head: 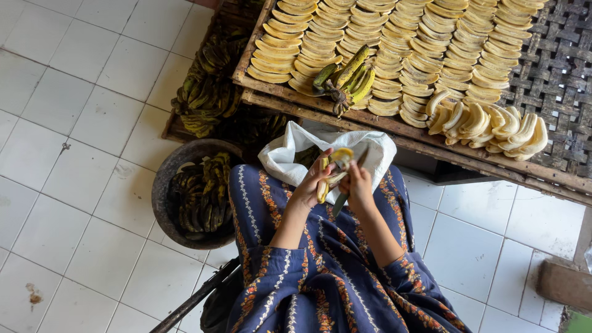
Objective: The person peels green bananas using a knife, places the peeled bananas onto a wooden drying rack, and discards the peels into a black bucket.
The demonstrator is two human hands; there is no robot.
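My left hand holds a partly peeled yellow banana over my lap, fingers wrapped around it. My right hand grips a knife whose dark blade points down between the hands, and it touches the banana's peel. Both hands are above a white cloth bag resting on my blue patterned dress.
A woven bamboo tray holds rows of sliced bananas, a small unpeeled bunch and peeled whole bananas. A dark round basin of blackened bananas stands at my left. More dark banana bunches lie behind it on white floor tiles.
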